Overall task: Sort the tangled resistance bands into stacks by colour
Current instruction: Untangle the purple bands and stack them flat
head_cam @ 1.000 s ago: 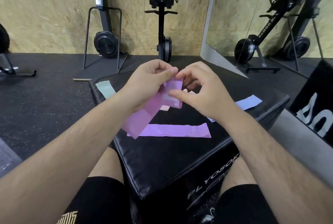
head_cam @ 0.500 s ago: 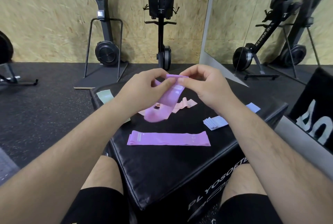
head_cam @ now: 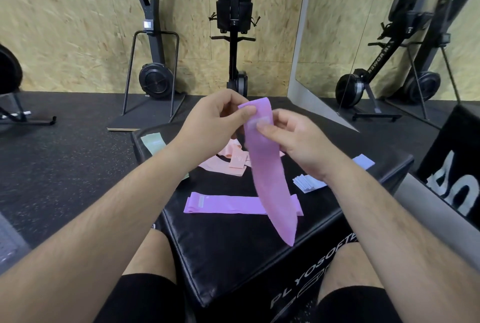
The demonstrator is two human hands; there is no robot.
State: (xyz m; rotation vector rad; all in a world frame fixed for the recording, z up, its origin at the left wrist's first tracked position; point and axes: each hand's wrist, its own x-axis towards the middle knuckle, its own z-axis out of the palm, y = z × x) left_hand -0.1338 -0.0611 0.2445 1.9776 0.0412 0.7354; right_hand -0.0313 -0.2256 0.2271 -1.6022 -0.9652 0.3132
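Two bare thighs in black shorts flank a black padded box with white lettering on its near side. Bands of four colours are on or over it. Two are purple. One flat band lies crosswise on the near part of the box top. One held band hangs lengthwise in front of it, motion-blurred, crossing the flat band's right end, its lower tip over the near part of the box. To the right, one blue stack lies partly under the right wrist; layered edges show at its near end, too fine to count. Behind the flat band lies a tangled heap of pink bands, at least two, the exact number unclear. Above the heap both hands grip the top of the held band. The left hand pinches the upper edge between thumb and fingers, and the right hand pinches just below, thumb on a pale label. A green band, one as far as shows, lies at the box's far left corner, partly hidden by the left forearm. Beyond, on the black floor, two machines stand against a chipboard wall. One mirror on the right reflects more equipment.
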